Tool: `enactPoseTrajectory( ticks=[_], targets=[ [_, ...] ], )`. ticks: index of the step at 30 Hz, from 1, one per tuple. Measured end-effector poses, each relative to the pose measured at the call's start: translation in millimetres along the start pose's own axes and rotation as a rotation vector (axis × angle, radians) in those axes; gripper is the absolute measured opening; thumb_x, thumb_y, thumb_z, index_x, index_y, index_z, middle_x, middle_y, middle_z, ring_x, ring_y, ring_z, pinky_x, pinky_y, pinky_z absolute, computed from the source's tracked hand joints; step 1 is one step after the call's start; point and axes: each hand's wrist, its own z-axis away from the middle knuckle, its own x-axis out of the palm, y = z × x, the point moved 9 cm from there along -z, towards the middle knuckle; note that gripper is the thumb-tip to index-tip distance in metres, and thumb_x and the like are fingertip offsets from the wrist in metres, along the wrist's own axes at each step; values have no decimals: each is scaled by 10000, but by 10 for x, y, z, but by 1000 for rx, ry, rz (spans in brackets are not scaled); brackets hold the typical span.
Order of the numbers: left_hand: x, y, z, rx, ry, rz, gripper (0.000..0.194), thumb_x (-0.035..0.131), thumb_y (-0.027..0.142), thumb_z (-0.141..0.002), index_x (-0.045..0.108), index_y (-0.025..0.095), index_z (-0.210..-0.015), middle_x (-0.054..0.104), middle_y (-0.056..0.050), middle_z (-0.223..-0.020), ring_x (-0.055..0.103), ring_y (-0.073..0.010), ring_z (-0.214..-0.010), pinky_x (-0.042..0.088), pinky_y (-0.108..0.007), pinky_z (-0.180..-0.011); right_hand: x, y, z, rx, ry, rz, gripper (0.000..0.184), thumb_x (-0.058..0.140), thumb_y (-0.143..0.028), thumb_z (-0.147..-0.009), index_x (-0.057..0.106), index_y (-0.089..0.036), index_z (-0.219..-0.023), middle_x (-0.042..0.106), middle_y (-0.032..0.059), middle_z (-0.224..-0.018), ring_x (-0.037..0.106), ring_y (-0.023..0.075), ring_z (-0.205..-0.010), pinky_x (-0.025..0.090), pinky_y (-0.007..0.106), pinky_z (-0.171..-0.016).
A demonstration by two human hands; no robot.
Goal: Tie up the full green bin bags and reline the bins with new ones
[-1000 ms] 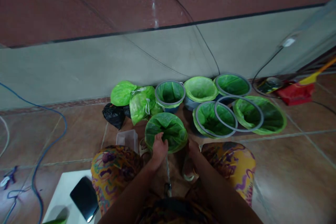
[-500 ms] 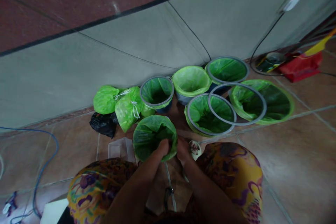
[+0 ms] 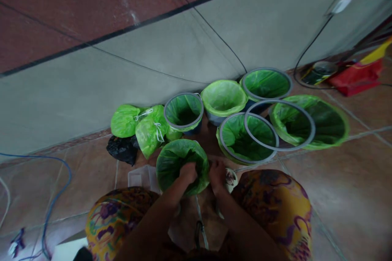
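Reaching into the round green liner [image 3: 167, 171] just ahead of your knees, your left hand [image 3: 188, 172] is bent inward, fingertips hidden — whether they pinch anything cannot be told. Your right hand [image 3: 217, 174] is at the liner's right edge, fingers bent, their grip unclear. A clear plastic container [image 3: 141, 177] sits just left of the liner; tied green bags [image 3: 150, 132] and a black bag [image 3: 121, 149] lie beyond — near the wall [image 3: 122, 69].
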Motion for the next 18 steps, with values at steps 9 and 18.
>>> enactPoseTrajectory(
  ticks=[9,18],
  targets=[
    [-1154,260,-250,300,538,-155,461,515,309,-939,491,166,-1377,525,-118,-1414,461,-266,-1287,368,-401,-1098,372,-397,211,-359,-132,79,489,383,-296,-916,494,-53,-1325,604,241,-1291,575,285,-1215,431,423,-1030],
    [-985,26,-692,244,349,-390,262,431,173,-942,618,119,-1118,666,-159,-1079,540,-307,-1110,407,-448,-948,435,-277,241,-285,-189,206,408,400,-89,-846,557,-128,-1220,716,144,-1042,690,227,-919,492,290,-811]
  ],
)
